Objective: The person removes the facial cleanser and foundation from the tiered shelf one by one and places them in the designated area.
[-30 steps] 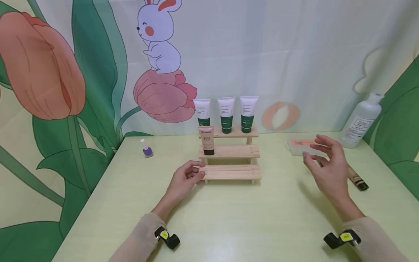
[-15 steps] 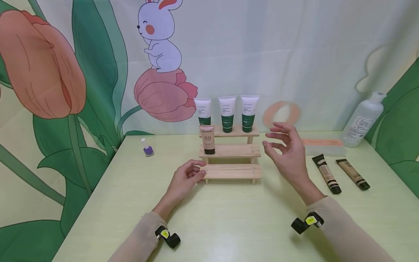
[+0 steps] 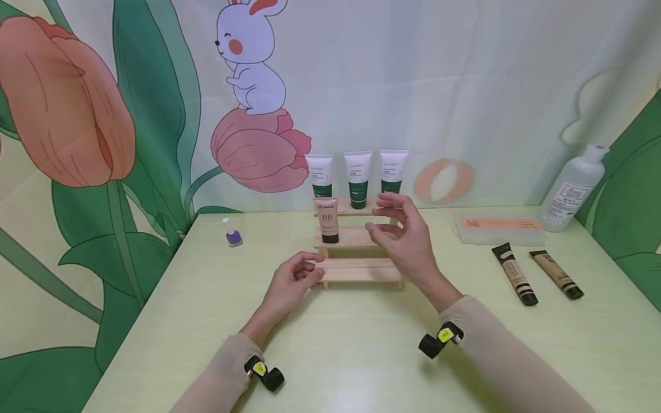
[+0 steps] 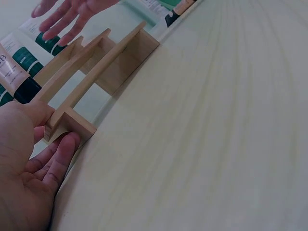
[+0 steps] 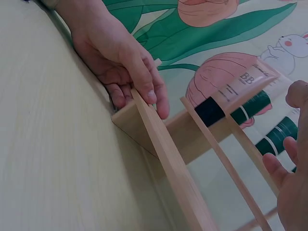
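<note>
Left hand (image 3: 291,284): clamped on the left end of the rack's lowest step, thumb over the plank edge and fingers beneath it.
Right hand (image 3: 408,244): thumb and fingers apart, lightly bent; raised at the rack's right side, overlapping it in the head view.
Wooden three-step rack (image 3: 361,271): upright on the pale table (image 3: 330,355), near its far edge, between the two hands.
White-and-green tubes (image 3: 358,180): three, side by side on the top step, caps down; the right hand covers the base of the rightmost.
BB cream tube (image 3: 327,222): upright on its dark cap, left end of the middle step, partly in front of the leftmost white-and-green tube.
Nail polish bottle (image 3: 233,236): purple, white cap, on the table well left of the rack.
Black-and-tan tubes (image 3: 514,274): two, lying near each other right of the rack; print too small to read.
Clear plastic case (image 3: 500,233): lies just behind those tubes, orange label on top.
White bottle (image 3: 570,192): stands at the case's right end.
Backdrop (image 3: 439,103): fabric printed with tulips and a rabbit.
</note>
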Motion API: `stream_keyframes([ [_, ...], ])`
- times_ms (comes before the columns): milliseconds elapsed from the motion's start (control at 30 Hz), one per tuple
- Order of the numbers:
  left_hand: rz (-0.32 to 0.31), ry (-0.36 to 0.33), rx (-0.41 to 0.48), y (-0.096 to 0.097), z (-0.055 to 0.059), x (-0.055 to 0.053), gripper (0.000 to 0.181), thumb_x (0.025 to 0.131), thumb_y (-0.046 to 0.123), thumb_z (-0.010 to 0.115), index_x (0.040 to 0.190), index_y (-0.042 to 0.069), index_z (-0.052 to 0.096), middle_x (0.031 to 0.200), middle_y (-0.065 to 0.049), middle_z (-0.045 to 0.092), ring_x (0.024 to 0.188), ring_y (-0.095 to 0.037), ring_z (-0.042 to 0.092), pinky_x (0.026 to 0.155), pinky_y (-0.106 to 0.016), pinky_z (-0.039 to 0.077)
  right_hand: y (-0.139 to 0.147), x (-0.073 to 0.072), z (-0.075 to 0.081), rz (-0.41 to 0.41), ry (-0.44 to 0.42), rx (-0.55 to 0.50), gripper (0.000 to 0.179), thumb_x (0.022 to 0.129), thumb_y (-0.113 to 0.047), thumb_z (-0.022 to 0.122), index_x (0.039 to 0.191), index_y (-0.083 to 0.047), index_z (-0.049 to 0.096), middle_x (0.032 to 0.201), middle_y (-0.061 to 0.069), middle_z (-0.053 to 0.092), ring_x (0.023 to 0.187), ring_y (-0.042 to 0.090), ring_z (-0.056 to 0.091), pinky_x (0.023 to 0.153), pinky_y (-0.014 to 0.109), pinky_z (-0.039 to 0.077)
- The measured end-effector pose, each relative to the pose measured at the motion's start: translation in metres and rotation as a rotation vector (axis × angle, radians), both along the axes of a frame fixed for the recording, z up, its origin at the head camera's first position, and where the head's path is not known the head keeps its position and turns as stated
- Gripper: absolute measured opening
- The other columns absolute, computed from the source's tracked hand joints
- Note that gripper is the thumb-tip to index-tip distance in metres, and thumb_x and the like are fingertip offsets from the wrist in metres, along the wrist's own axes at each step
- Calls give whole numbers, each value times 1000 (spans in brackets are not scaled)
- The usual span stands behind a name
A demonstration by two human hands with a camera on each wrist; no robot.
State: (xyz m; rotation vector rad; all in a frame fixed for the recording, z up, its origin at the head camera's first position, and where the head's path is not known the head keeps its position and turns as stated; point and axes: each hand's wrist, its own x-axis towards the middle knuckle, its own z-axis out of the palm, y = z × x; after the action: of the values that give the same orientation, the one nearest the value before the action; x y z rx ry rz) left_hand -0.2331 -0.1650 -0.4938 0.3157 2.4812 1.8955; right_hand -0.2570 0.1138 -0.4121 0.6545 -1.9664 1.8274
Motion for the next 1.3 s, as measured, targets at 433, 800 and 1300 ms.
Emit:
stream_keyframes([
  [433, -17, 12, -7, -1, -3, -1, 29, 108, 22, 78, 135, 14, 75, 109, -14, 76, 90, -28, 76, 76, -26, 58, -43, -15, -5, 127, -83, 46, 56, 101, 2, 80, 151, -9, 58, 138, 18, 65, 129, 40, 69, 106, 51, 61],
  [800, -19, 6, -8, -2, -2, -1, 27, 108, 20, 78, 134, 15, 75, 109, -14, 77, 92, -29, 77, 78, -27, 60, -61, -23, -3, 142, -123, 101, 50, 103, -6, 80, 149, -13, 59, 137, 11, 70, 124, 30, 71, 108, 49, 61],
  [1300, -10, -5, 1, -1, 0, 0, 28, 108, 21, 78, 135, 14, 75, 110, -13, 78, 94, -31, 77, 75, -26, 57, -59, -18, 3, 132, -142, 107, 37, 108, -6, 74, 143, -11, 63, 130, 12, 72, 121, 28, 71, 106, 45, 61],
])
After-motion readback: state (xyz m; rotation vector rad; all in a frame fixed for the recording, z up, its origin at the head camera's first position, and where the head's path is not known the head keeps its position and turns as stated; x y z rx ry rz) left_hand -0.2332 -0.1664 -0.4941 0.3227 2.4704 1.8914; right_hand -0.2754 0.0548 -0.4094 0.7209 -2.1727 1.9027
